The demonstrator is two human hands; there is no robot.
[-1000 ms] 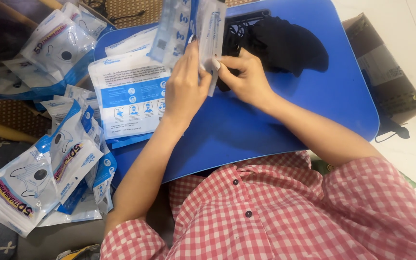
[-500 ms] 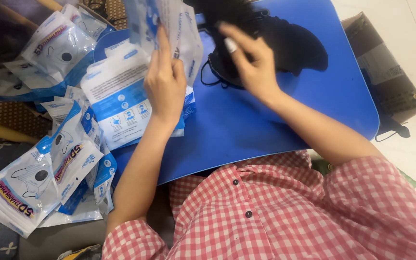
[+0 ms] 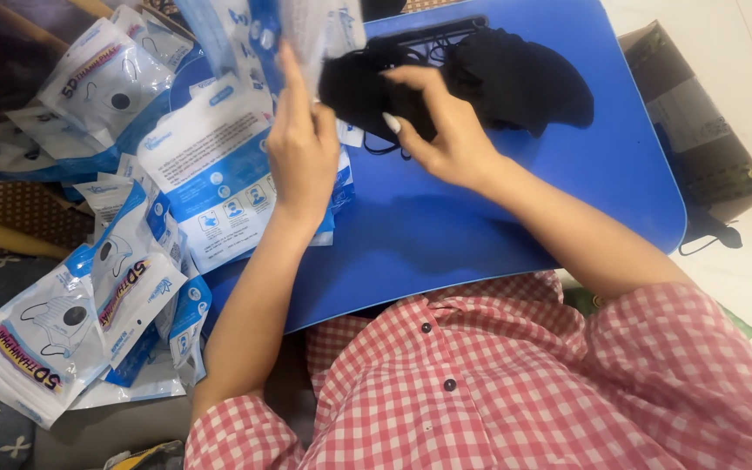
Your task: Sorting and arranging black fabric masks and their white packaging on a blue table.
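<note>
My left hand [image 3: 300, 144] holds up a clear and blue plastic mask pouch [image 3: 285, 30] above the left part of a blue table [image 3: 498, 226]. My right hand [image 3: 446, 122] grips a black face mask [image 3: 359, 87] just right of the pouch, thumb on top of it. More black masks [image 3: 515, 78] lie in a pile on the table behind my right hand, their ear loops trailing. My sleeves are red and white check.
Several white and blue mask pouches [image 3: 211, 165] lie stacked at the table's left edge. More pouches [image 3: 71, 322] are scattered on the seat at the left. An open cardboard box [image 3: 698, 130] stands on the floor right of the table.
My right hand has reached back to the black pile and closed on one mask. My left hand has lifted the pouch higher, with its top now out of view.
</note>
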